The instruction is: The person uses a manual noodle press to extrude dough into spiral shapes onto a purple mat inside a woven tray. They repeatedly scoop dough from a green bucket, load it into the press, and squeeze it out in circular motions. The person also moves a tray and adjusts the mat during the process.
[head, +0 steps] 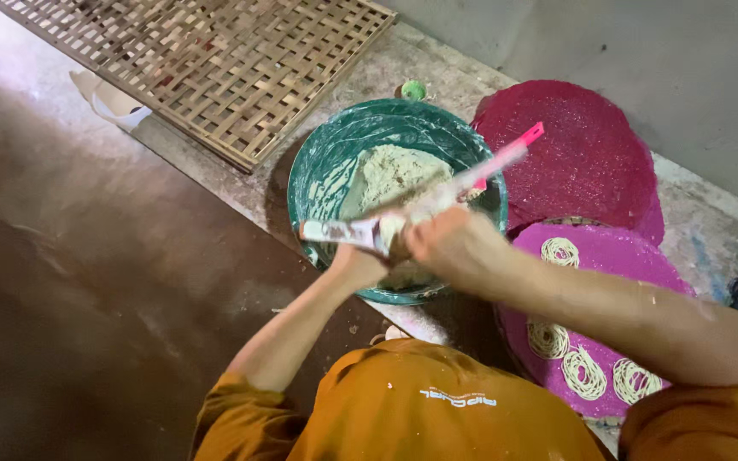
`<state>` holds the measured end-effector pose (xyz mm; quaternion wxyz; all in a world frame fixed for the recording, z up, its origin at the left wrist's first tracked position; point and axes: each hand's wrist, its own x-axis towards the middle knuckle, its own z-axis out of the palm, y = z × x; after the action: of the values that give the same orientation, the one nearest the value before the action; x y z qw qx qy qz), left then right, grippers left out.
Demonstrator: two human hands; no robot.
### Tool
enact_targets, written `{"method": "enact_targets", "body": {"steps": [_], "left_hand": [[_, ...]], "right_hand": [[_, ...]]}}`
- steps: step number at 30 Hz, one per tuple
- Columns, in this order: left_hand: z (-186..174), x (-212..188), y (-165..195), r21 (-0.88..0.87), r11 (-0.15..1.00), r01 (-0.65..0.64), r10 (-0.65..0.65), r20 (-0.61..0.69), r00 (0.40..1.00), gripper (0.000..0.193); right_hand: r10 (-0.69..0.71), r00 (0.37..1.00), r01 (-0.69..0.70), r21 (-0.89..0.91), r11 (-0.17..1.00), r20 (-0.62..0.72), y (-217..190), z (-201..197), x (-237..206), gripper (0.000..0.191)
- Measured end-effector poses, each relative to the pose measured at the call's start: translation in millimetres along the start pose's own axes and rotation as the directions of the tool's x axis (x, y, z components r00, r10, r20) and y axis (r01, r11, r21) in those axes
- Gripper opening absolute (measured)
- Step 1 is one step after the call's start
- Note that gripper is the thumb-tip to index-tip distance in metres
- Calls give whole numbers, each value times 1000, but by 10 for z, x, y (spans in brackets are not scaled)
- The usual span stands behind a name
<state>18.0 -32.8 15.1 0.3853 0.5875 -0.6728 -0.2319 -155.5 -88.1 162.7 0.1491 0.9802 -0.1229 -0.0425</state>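
Both hands share one grip on a long pink-handled tool (pixel 437 201) coated in dough: the left hand (pixel 354 265) is closed around its pale smeared end, and the right hand (pixel 454 248) is wrapped over the middle, fingers pressed together on it. Directly beneath the grip sits a green basin (pixel 318 171) holding a mound of pale dough (pixel 395 175). To do this well, I would judge it best to keep the tool over the basin so scraps drop back in. Right of the grip lie round pink mats (pixel 587 154), the nearer carrying noodle coils (pixel 585 373). Farther off, a woven bamboo tray (pixel 207 60) rests on the floor.
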Motion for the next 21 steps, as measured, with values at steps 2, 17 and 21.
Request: {"method": "enact_targets", "body": {"steps": [2, 17, 21], "left_hand": [[68, -106, -30, 33, 996, 82, -85, 116, 990, 42], [50, -59, -151, 192, 965, -180, 201, -98, 975, 65], [-130, -133, -422, -151, 982, 116, -137, -141, 980, 55]], "right_hand": [[-85, 981, 96, 59, 994, -177, -97, 54, -143, 13], [-43, 994, 57, 145, 988, -96, -89, -69, -120, 18], [162, 986, -161, -21, 987, 42, 260, -173, -653, 39]]}}
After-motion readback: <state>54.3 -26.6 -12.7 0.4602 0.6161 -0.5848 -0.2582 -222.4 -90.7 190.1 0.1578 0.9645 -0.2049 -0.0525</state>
